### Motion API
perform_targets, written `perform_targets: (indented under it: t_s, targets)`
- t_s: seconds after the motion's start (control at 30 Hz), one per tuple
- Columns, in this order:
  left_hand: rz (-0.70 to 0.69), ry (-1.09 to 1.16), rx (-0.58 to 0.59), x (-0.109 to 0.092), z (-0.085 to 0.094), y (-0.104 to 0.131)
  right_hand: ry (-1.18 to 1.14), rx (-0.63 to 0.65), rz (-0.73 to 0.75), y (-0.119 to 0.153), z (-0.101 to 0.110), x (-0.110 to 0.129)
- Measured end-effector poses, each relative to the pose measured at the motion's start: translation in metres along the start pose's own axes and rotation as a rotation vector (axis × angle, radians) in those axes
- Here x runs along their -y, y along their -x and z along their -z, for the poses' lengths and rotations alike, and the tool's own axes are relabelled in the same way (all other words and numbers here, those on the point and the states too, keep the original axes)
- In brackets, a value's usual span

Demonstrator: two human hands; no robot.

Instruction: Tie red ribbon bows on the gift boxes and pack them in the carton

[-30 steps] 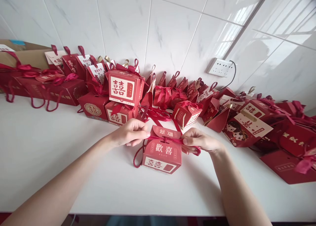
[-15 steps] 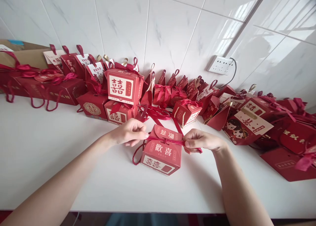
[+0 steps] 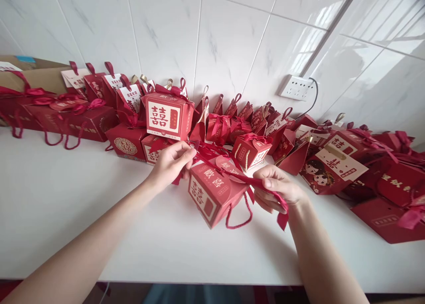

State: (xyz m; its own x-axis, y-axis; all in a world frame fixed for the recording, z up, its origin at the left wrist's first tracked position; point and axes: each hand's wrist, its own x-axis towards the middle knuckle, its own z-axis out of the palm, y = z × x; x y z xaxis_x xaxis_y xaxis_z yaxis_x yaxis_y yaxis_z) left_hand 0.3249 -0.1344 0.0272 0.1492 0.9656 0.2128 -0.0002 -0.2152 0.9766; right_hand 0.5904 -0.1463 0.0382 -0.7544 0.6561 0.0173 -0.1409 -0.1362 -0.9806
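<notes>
Left hand (image 3: 174, 164): thumb and forefinger pinched together on one end of a red ribbon (image 3: 247, 180). Right hand (image 3: 277, 189): thumb pressing the other end against the forefinger, remaining fingers loosely curled beneath; a loose tail hangs past the knuckles. The ribbon crosses the top of a red gift box (image 3: 212, 186), between the hands and over the white table (image 3: 149, 251), set askew, one corner toward the wearer (whether its base lies fully flat, I cannot tell). A twisted cord handle (image 3: 239, 227) loops from its side, below the right hand. Just beyond: a small box with pale cords (image 3: 252, 152); beyond the left hand, a white-labelled box (image 3: 166, 118) stacked on others. Farther out, more red boxes (image 3: 81, 120) line the tiled wall (image 3: 166, 33); open carton (image 3: 49, 78) far left, socket panel (image 3: 297, 88) on the right.
</notes>
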Motion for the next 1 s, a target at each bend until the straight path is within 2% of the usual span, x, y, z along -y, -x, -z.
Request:
perform_targets:
  t_s: [0.23, 0.33, 0.43, 0.53, 0.63, 0.7, 0.77, 0.87, 1.0]
  targets:
    - [-0.108, -0.207, -0.112, 0.004, 0.000, 0.001, 0.247, 0.068, -0.117, -0.005, 0.000, -0.001]
    - [-0.159, -0.283, -0.114, 0.003, -0.001, 0.002, 0.237, 0.149, -0.139, -0.007, -0.001, -0.002]
    - [-0.130, -0.255, -0.099, 0.001, -0.001, 0.002, 0.148, 0.186, -0.177, -0.006, 0.003, -0.003]
    - [-0.062, -0.062, 0.023, -0.001, 0.004, 0.002, 0.121, 0.199, -0.226, -0.004, 0.010, -0.003]
    - [0.061, 0.167, 0.280, -0.001, 0.010, 0.003, 0.170, 0.252, -0.288, -0.003, 0.013, -0.001]
    - [0.165, 0.219, 0.440, -0.002, 0.013, 0.004, 0.234, 0.276, -0.296, -0.003, 0.012, 0.001]
    - [0.241, 0.186, 0.555, -0.003, 0.014, 0.005, 0.306, 0.238, -0.278, -0.006, 0.008, 0.002]
    - [0.300, 0.095, 0.654, -0.006, 0.013, 0.007, 0.379, 0.161, -0.290, -0.009, 0.004, 0.002]
    - [0.332, 0.008, 0.685, -0.008, 0.013, 0.007, 0.414, 0.191, -0.347, -0.010, 0.005, 0.000]
